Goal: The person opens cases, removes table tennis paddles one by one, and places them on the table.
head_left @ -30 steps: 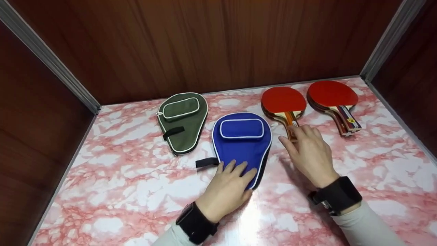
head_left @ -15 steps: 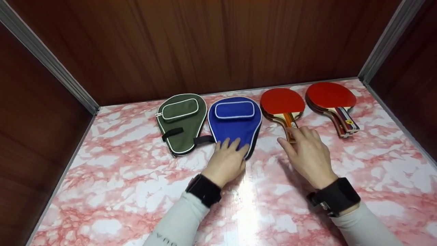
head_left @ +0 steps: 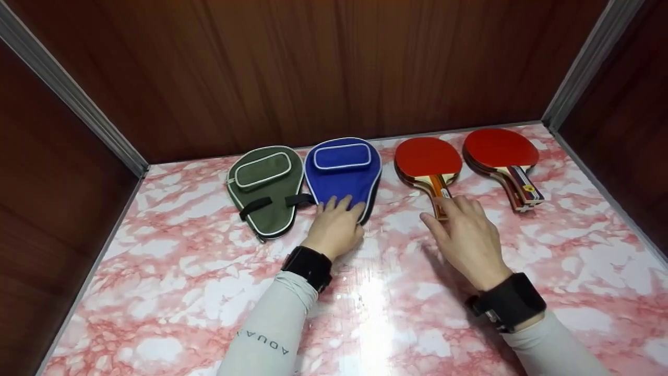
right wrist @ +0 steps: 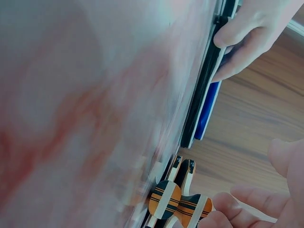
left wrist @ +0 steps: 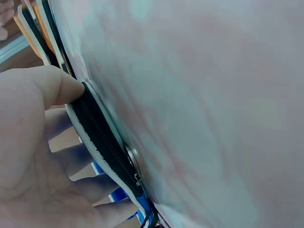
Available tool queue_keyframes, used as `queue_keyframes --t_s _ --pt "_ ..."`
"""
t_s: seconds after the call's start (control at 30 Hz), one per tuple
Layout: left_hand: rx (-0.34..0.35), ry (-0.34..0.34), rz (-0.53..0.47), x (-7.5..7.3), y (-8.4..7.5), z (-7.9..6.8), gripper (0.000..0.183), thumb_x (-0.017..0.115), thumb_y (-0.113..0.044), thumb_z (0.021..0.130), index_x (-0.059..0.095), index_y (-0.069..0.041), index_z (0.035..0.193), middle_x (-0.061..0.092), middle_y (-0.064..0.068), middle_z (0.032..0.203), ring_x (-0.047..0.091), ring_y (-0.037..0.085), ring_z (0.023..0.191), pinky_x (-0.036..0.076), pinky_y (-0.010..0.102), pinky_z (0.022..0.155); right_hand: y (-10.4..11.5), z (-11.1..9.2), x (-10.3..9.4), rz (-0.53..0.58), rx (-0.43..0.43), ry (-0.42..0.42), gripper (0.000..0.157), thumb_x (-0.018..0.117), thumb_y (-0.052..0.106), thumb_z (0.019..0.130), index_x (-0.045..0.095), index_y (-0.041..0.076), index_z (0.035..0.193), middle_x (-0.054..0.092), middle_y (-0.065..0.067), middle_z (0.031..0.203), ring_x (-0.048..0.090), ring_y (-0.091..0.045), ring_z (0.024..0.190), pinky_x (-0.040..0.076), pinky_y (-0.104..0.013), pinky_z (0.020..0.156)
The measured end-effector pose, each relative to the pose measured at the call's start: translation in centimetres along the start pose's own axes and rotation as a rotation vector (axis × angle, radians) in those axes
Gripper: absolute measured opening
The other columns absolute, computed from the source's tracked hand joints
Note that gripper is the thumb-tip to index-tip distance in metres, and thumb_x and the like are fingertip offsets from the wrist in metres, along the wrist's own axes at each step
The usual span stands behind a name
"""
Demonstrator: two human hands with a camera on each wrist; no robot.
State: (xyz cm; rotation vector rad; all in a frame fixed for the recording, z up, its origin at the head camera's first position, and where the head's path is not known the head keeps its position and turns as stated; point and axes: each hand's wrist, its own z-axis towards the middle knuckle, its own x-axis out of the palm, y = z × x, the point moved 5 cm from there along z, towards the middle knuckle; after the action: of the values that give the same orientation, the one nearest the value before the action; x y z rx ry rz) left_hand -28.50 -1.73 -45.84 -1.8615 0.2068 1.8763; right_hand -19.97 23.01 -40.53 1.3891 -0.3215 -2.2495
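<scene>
My left hand (head_left: 336,230) rests on the narrow end of a blue table tennis bat case (head_left: 342,180), fingers spread over its top. In the left wrist view the thumb touches the case's zipped side (left wrist: 102,128). Just left lies a green bat case (head_left: 269,190), and the blue case's black strap (head_left: 300,199) reaches across to its edge. My right hand (head_left: 469,237) is over the handle of a stacked pair of red table tennis bats (head_left: 428,156), fingers loosely bent. In the right wrist view its fingertips are beside the handle ends (right wrist: 164,199); contact is unclear.
A second stacked pair of red bats (head_left: 501,148) lies at the far right. Brown wood-grain panels (head_left: 334,68) with grey metal edging stand behind and at both sides of the pink-and-white marbled tabletop (head_left: 182,292).
My left hand has slid the blue case away from me and left, up beside the green case, which has shifted slightly left. My right hand has stayed over the bat handle.
</scene>
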Motion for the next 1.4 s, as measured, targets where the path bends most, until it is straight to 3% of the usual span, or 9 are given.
queue_keyframes --t_s 0.13,0.23,0.37,0.4,0.63,0.8,0.93,1.13,1.4 --pt "-0.043 -0.005 -0.006 0.7 2.1 0.5 0.062 0.063 -0.031 0.101 0.058 -0.016 0.161 0.047 0.021 0.169 0.037 0.057 0.155 0.026 0.077 0.122 0.1 0.1 0.1 0.004 -0.001 0.003 0.049 0.073 0.039 0.107 0.071 0.0 0.138 0.066 -0.025 0.129 0.056 -0.044 0.119 0.053 -0.065 0.085" --pt "-0.073 0.001 0.01 -0.5 2.5 -0.1 0.061 0.062 -0.03 0.102 0.057 -0.015 0.161 0.048 0.022 0.167 0.039 0.058 0.154 0.028 0.076 0.122 0.2 0.2 0.2 0.007 -0.004 -0.001 0.049 0.074 0.039 0.107 0.071 0.0 0.137 0.066 -0.025 0.132 0.057 -0.045 0.119 0.053 -0.065 0.084" --pt "-0.107 -0.004 0.045 -2.4 1.6 -1.3 0.057 0.063 -0.026 0.104 0.059 -0.012 0.159 0.051 0.024 0.164 0.043 0.058 0.15 0.032 0.074 0.121 0.3 0.3 0.3 0.005 -0.011 -0.005 0.049 0.074 0.039 0.107 0.072 0.0 0.136 0.067 -0.024 0.127 0.057 -0.044 0.115 0.053 -0.063 0.081" --pt "-0.103 -0.029 0.062 -1.6 2.1 -1.0 0.056 0.062 -0.028 0.104 0.06 -0.013 0.158 0.052 0.024 0.164 0.044 0.058 0.15 0.033 0.074 0.12 0.3 0.3 0.4 0.005 -0.013 -0.004 0.049 0.074 0.039 0.107 0.072 0.0 0.136 0.067 -0.024 0.125 0.057 -0.043 0.113 0.052 -0.062 0.08" --pt "-0.084 0.037 0.029 -2.0 0.1 -0.5 0.058 0.062 -0.028 0.106 0.057 -0.015 0.161 0.048 0.021 0.168 0.039 0.055 0.154 0.027 0.072 0.124 0.1 0.4 0.4 0.0 -0.019 0.0 0.05 0.072 0.039 0.108 0.071 0.0 0.139 0.067 -0.025 0.124 0.056 -0.043 0.111 0.052 -0.062 0.078" --pt "-0.043 0.007 0.002 -0.3 0.1 0.6 0.057 0.064 -0.026 0.101 0.06 -0.015 0.158 0.05 0.021 0.166 0.041 0.055 0.153 0.029 0.076 0.121 -0.2 0.4 0.7 0.002 -0.016 0.005 0.05 0.073 0.039 0.108 0.07 0.0 0.139 0.066 -0.025 0.124 0.057 -0.044 0.112 0.052 -0.063 0.079" --pt "-0.038 0.032 0.031 -1.4 -1.4 0.0 0.055 0.062 -0.026 0.106 0.058 -0.016 0.16 0.05 0.019 0.167 0.042 0.052 0.154 0.03 0.071 0.124 -0.5 0.5 0.7 0.003 -0.009 0.006 0.05 0.073 0.038 0.108 0.07 -0.001 0.139 0.066 -0.025 0.125 0.057 -0.044 0.113 0.052 -0.064 0.081" --pt "-0.072 -0.054 0.001 -2.9 -2.6 -1.3 0.057 0.058 -0.038 0.113 0.053 -0.014 0.164 0.047 0.018 0.17 0.039 0.047 0.158 0.028 0.072 0.124 -0.9 0.5 0.3 -0.003 -0.006 0.023 0.052 0.071 0.04 0.109 0.069 -0.001 0.141 0.066 -0.027 0.129 0.056 -0.045 0.116 0.051 -0.065 0.086" --pt "-0.155 -0.194 0.028 -4.3 -2.6 -3.4 0.071 0.047 -0.057 0.115 0.043 -0.014 0.171 0.029 0.014 0.179 0.02 0.043 0.166 0.012 0.07 0.13 -0.6 0.8 -1.3 -0.062 -0.091 -0.085 0.044 0.075 0.033 0.106 0.074 -0.003 0.131 0.068 -0.025 0.121 0.058 -0.047 0.104 0.048 -0.061 0.09"
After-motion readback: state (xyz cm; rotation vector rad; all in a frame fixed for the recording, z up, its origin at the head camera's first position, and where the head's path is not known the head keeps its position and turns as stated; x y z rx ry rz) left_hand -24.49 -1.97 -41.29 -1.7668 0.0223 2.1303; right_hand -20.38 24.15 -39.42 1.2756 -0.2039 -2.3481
